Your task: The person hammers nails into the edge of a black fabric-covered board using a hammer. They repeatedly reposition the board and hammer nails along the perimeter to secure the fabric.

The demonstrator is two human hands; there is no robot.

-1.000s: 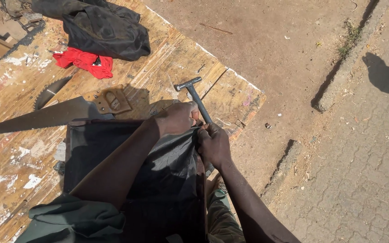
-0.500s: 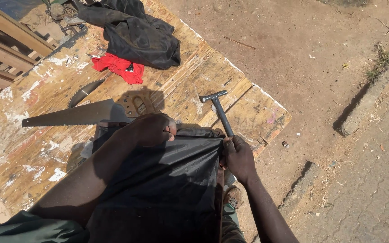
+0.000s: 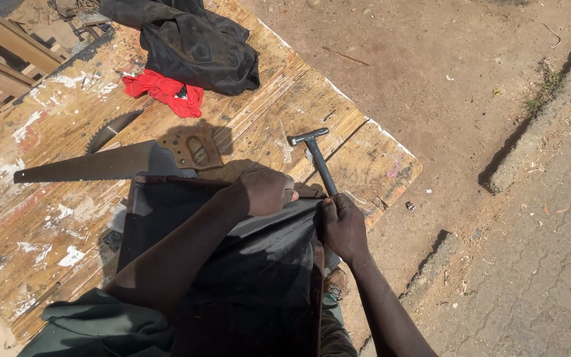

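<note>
Pressing my left hand (image 3: 267, 190) flat on the black sheet (image 3: 232, 264), I pinch its right edge in my right hand (image 3: 343, 228). It is glossy, creased plastic (sun-streaked) spread over the near side of the paint-spattered wooden bench (image 3: 47, 225), hammer (image 3: 318, 162) just beyond.

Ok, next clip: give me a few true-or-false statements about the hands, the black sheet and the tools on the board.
1. The left hand presses on the black sheet. True.
2. The right hand holds the handsaw. False: the handsaw lies untouched on the wooden board; the hand pinches the sheet's edge.
3. The hammer lies on the board. True.
4. The red cloth covers the hammer. False: it lies far off, beside dark clothing.
</note>
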